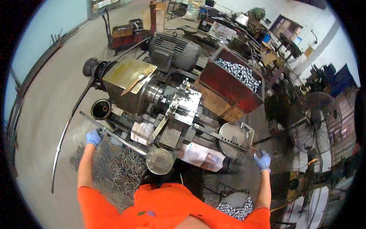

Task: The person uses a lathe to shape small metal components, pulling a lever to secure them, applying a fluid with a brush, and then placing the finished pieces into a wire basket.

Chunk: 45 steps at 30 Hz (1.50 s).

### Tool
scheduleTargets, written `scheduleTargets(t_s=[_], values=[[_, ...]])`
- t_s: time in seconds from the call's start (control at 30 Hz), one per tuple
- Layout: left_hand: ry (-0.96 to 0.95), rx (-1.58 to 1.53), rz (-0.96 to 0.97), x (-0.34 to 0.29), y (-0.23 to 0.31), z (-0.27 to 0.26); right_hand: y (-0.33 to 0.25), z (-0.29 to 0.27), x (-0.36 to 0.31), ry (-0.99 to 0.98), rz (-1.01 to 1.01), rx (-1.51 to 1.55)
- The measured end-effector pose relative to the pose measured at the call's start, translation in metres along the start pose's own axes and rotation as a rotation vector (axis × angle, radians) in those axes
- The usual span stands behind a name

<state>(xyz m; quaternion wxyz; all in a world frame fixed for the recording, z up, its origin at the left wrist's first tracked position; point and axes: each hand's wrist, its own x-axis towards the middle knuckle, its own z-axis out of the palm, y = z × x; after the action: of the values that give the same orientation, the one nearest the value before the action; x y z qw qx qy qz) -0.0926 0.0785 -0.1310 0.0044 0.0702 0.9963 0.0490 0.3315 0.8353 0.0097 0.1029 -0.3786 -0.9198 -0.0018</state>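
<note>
A small lathe stands before me, with a bright metal tool slide (187, 101) beside its spindle chuck (153, 93). My left hand (93, 137), in a blue glove, is beside a long metal bar (124, 141) at the machine's near left. Its fingers curl in at the bar's edge; what they hold, if anything, is hidden. My right hand (262, 161), gloved too, is closed at the outer end of a perforated lever (228, 141) that reaches out from the slide. A round metal disc (160, 161) sits at the machine's front, between my arms.
Behind the slide, a red bin (228, 82) holds many small shiny metal parts. A motor (173, 51) stands at the back. Metal shavings (122, 168) cover the floor at left; an oily pot (101, 109) is near the bar. A caged fan (318, 114) stands right.
</note>
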Motion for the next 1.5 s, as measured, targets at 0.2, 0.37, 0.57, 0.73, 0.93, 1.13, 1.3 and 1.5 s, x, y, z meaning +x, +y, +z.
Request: scheduleTargets(t_s=[0.2,0.37,0.57,0.73,0.93,1.13,1.3,1.5], values=[[0.294,-0.610,-0.117,0.018,-0.005,-0.071,0.070,0.024,0.013,-0.024,0.084,-0.322],[0.421,-0.538,0.042,0.019,0.071,-0.121,0.064,0.037,0.009,-0.178,0.252,-0.315],[0.252,-0.214,-0.031,0.025,0.108,-0.089,0.051,0.025,-0.094,-0.059,0.206,-0.060],[0.223,-0.169,-0.070,0.038,0.101,-0.085,0.076,-0.014,-0.215,-0.212,0.716,-0.256],[0.238,-0.201,-0.106,0.043,0.100,-0.082,0.139,0.012,-0.296,-0.191,0.751,-0.304],[0.236,-0.208,-0.129,0.042,0.101,-0.090,0.140,0.018,-0.316,-0.225,0.762,-0.334],[0.225,-0.221,-0.112,0.039,0.105,-0.097,0.130,0.017,-0.310,-0.313,0.839,-0.334],[0.254,-0.220,-0.089,0.041,0.101,-0.090,0.100,0.001,-0.305,-0.278,0.884,-0.305]])
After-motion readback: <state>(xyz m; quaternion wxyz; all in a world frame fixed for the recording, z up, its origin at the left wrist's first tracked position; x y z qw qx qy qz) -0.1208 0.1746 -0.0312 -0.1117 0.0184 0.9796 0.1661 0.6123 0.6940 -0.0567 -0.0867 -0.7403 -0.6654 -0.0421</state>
